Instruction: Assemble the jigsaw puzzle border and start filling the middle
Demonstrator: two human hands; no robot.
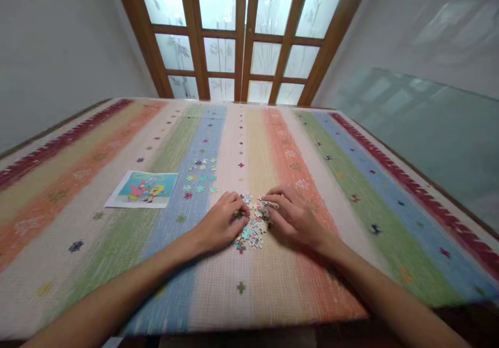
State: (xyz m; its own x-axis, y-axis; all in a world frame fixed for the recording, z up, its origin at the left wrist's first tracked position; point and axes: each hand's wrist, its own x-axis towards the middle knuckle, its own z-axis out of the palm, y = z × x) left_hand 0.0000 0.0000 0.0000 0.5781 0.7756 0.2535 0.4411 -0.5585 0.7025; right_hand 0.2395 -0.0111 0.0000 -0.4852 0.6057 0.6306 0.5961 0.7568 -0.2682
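Note:
A loose pile of small jigsaw puzzle pieces (253, 231) lies between my hands, in pale, turquoise and darker colours. My left hand (224, 220) rests at the pile's left side, its fingers curled toward the thumb around a few dark pieces. At the right side is my right hand (292, 215), its bent fingers apart and reaching over pieces at the pile's edge. Part of the pile is hidden beneath both hands. Farther left, several sorted puzzle pieces (200, 188) lie spaced out in loose rows on a blue stripe.
A printed reference picture (146, 188) with a pink and a yellow cartoon figure lies flat at left. The striped tablecloth (241, 145) covers the table. Beyond its far edge stand wood-framed glass doors (241, 36). A glass panel (421, 124) runs along the right wall.

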